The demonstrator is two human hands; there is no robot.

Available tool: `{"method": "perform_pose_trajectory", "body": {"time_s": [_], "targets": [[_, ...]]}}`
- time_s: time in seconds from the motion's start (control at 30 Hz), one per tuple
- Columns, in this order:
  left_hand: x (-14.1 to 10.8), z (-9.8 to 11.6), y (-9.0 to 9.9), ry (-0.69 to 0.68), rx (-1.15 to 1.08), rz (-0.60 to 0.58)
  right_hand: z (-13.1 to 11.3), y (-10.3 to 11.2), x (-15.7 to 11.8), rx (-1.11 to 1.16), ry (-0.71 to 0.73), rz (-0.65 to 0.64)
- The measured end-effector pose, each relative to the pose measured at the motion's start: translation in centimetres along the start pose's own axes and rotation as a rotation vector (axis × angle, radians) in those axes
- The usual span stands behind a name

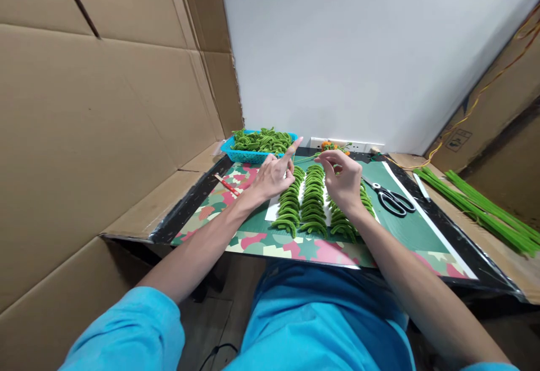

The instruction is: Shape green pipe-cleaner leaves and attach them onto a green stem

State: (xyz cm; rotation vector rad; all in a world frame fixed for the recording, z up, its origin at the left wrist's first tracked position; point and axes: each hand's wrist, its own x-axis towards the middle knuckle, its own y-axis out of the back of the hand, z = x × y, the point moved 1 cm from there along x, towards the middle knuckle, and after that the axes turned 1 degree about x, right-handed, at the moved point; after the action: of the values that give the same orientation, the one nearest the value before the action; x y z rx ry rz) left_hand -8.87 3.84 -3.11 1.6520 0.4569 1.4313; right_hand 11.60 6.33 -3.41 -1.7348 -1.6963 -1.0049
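Between my two hands runs a thin green stem (307, 159), held above the far part of the mat. My left hand (272, 177) pinches its left end, index finger stretched upward. At the other end, the fingertips of my right hand (343, 178) are closed on it. Under and between the hands lie rows of bent, fuzzy green pipe-cleaner pieces (313, 199) on white paper (272, 211). My right hand hides part of the rightmost row. Just behind it is a small bunch of orange flowers (328, 146).
A blue basket (242, 156) heaped with green pieces stands at the back left. Black-handled scissors (391, 201) and a red cutter (228, 186) lie on the patterned mat (426, 241). Long green pipe cleaners (476, 208) lie right. Cardboard walls (105, 106) flank the table; a power strip (360, 147) is behind.
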Motion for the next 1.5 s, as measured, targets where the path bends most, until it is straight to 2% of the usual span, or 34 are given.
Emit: {"method": "perform_pose_trajectory", "body": {"time_s": [0.13,0.23,0.33,0.43,0.57,0.73,0.97,1.13,1.3,1.5], "targets": [[0.0,-0.2,0.0,-0.005,-0.026,0.018,0.2,-0.7,-0.3,-0.015,-0.006,-0.171],[0.0,-0.3,0.0,-0.005,-0.056,0.046,0.1,-1.1,-0.6,-0.051,0.011,-0.234],[0.2,-0.9,0.4,0.048,-0.067,0.096,0.1,-0.8,-0.5,-0.062,0.007,-0.216],[0.5,-2.2,1.4,0.174,-0.066,0.131,0.3,-0.1,-0.1,-0.088,-0.009,-0.177],[0.6,-4.1,2.8,0.333,-0.034,0.114,0.7,0.8,0.3,-0.2,0.0,-0.144],[0.4,-5.6,3.6,0.385,0.039,0.017,1.5,2.4,1.1,-0.433,-0.002,-0.104],[0.1,-6.5,3.7,0.392,0.203,-0.082,5.0,6.1,2.9,-0.798,-0.236,-0.047],[0.3,-7.3,4.1,0.418,0.299,-0.057,7.3,8.8,3.7,-1.047,-0.492,-0.144],[0.4,-7.7,3.9,0.432,0.328,-0.048,9.3,10.3,3.5,-1.061,-0.616,-0.239],[0.7,-7.4,3.2,0.375,0.285,-0.077,11.3,10.1,3.1,-0.98,-0.644,-0.405]]}}
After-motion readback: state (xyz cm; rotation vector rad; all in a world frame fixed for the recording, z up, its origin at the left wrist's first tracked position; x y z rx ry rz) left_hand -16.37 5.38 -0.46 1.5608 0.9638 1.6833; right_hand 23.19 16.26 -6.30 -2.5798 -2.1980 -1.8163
